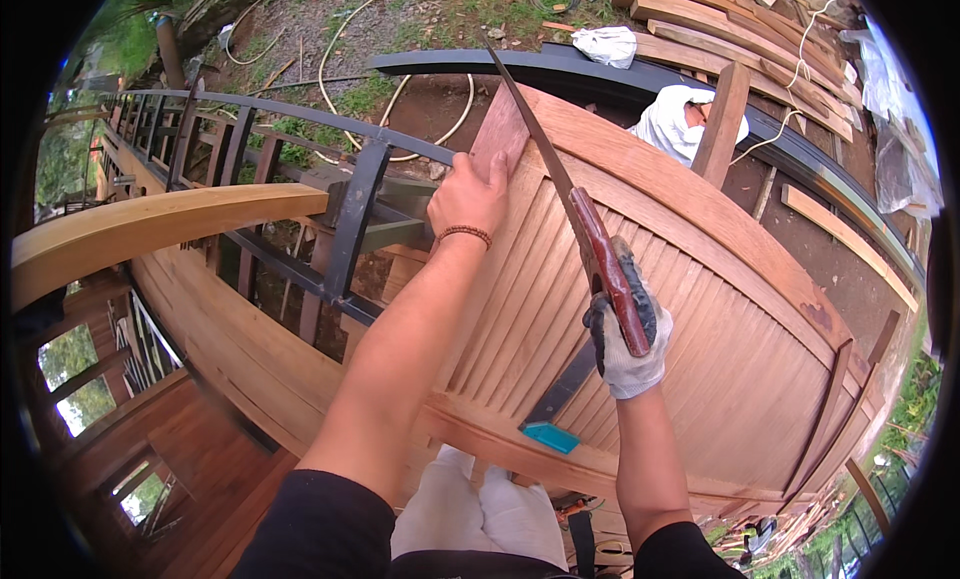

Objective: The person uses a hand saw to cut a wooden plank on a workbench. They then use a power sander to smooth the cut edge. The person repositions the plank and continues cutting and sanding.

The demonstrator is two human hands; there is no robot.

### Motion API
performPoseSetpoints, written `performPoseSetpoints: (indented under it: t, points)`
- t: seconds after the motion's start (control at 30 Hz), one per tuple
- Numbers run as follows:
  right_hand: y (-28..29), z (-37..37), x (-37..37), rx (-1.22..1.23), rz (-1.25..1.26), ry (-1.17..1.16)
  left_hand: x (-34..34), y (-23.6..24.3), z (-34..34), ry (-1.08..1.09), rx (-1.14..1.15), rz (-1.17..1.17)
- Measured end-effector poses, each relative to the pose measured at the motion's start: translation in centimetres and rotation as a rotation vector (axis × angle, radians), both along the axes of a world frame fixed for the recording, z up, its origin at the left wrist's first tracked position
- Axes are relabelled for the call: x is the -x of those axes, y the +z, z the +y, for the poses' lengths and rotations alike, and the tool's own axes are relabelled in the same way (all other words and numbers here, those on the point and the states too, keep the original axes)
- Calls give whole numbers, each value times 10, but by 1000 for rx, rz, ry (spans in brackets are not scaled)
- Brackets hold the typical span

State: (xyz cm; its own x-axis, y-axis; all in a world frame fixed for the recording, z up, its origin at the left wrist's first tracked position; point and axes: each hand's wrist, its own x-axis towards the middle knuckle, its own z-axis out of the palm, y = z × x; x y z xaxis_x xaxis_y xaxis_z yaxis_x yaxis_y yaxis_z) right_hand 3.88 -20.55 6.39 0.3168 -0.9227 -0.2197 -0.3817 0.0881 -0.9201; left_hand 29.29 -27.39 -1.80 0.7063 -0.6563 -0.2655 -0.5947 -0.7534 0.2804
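A slatted wooden door panel (700, 369) lies flat in front of me. My left hand (467, 197), bare with a beaded bracelet at the wrist, grips the reddish end of its frame (500, 134) at the far left corner. In my right hand (630, 329), which wears a grey-and-white work glove, is a handsaw (545, 149). The glove closes round the saw's brown handle, and the long blade points away to the far left, crossing above that corner. A try square (550, 437) with a teal stock and dark blade rests on the slats, left of my right forearm.
A black metal frame (365, 219) and a curved light timber (180, 224) stand at the left. Beyond the panel are an upright wooden post (722, 124), white cloths (605, 47), long dark beams (480, 64) and stacked planks (740, 29). A pale hose (325, 69) loops over the ground.
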Motion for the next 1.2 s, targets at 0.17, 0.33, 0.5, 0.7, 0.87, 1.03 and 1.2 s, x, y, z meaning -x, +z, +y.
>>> performPoseSetpoints:
  t: [0.17,0.33,0.5,0.7,0.87,1.03,1.2]
  points:
    - [9,-7,-13,145,13,-48,-1,0,-5,-4,-3,-1]
    - [11,-11,-22,-123,-133,-94,-1,-2,2,13,37,20]
    - [13,-13,-24,179,-109,-80,-1,-4,1,16,30,18]
    - [0,-25,-27,372,45,38,0,-3,3,9,12,28]
    - [-5,-17,-26,-55,-59,-81,-1,-2,0,12,1,31]
    - [2,-21,-27,84,-12,-57,-4,-1,-7,-6,7,17]
    - [16,-30,-33,-94,-48,-135,0,1,2,15,63,33]
